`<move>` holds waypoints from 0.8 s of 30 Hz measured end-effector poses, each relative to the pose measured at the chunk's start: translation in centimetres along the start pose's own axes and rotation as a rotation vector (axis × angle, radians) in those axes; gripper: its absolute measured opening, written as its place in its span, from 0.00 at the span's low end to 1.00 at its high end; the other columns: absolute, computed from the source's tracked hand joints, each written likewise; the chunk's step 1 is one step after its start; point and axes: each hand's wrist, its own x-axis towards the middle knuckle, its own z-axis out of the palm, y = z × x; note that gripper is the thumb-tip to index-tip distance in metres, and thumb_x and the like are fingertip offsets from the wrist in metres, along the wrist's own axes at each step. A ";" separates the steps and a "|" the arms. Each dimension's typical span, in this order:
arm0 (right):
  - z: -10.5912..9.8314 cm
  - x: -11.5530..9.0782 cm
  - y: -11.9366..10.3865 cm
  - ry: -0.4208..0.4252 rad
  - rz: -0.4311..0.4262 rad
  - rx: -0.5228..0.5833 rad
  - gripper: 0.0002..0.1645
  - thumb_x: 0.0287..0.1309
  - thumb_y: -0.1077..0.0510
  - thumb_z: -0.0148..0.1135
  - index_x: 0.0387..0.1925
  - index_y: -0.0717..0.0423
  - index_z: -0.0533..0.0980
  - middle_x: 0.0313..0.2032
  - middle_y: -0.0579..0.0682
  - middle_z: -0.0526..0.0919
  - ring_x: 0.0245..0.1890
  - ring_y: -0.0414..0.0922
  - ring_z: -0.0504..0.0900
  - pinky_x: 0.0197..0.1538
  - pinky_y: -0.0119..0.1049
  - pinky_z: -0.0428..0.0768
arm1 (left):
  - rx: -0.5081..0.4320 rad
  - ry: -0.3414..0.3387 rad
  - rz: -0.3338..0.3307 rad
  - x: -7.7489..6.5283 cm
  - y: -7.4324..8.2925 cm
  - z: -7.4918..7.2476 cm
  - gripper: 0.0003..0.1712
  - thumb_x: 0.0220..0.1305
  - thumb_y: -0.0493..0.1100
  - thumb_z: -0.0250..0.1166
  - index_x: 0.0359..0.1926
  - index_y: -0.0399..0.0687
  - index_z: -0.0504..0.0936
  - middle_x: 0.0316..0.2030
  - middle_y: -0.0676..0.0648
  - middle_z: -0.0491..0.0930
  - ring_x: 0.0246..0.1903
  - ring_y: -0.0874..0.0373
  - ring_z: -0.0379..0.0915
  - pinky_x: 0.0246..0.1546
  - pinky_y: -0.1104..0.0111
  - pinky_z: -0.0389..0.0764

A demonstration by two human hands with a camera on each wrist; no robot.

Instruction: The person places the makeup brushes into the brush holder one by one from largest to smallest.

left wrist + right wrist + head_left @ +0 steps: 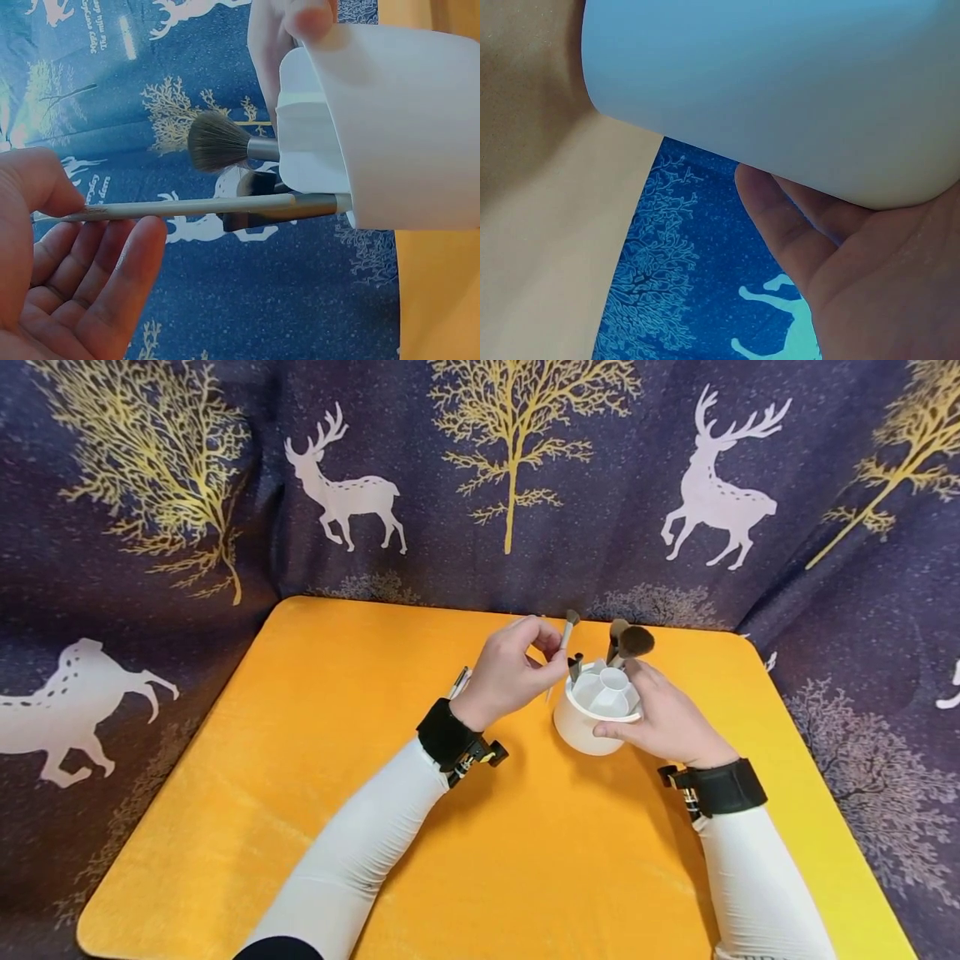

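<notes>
My left hand (517, 668) pinches a slim makeup brush (567, 630) by its pale handle, bristles up, just left of a round white brush holder (588, 733). In the left wrist view the handle (187, 207) lies between thumb and fingers, its far end beside the holder's rim. My right hand (675, 714) grips the holder's right side, thumb on the near wall. Inside the holder are divided compartments around a small central ring. A large dark fluffy brush (636, 642) and several smaller brushes stand in it, toward the back and left.
Slender pale items (460, 682) lie on the orange-yellow table (360, 710), partly hidden behind my left wrist. A dark curtain (465, 577) with deer and tree prints hangs along the table's back edge and both sides.
</notes>
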 end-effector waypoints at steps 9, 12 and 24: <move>-0.1 -0.1 0.0 -0.007 -0.002 0.003 0.71 0.40 0.24 0.71 0.77 0.41 0.45 0.67 0.55 0.64 0.62 0.51 0.67 0.56 0.55 0.72 | -0.004 0.020 -0.007 -0.1 -0.1 0.4 0.07 0.60 0.41 0.66 0.38 0.50 0.76 0.32 0.57 0.76 0.32 0.64 0.73 0.30 0.76 0.77; -0.1 0.0 0.0 -0.002 -0.003 0.002 0.70 0.40 0.25 0.71 0.77 0.43 0.47 0.66 0.55 0.65 0.61 0.51 0.68 0.55 0.55 0.73 | -0.011 0.022 -0.003 -0.1 -0.1 0.4 0.07 0.60 0.41 0.65 0.39 0.49 0.77 0.32 0.57 0.76 0.33 0.64 0.74 0.30 0.77 0.77; -0.1 0.0 0.1 -0.003 0.011 -0.015 0.70 0.41 0.24 0.70 0.77 0.46 0.47 0.68 0.57 0.63 0.63 0.53 0.66 0.57 0.56 0.72 | -0.032 0.046 -0.001 0.2 0.0 0.6 0.07 0.60 0.40 0.65 0.38 0.49 0.76 0.32 0.56 0.76 0.34 0.68 0.73 0.30 0.74 0.79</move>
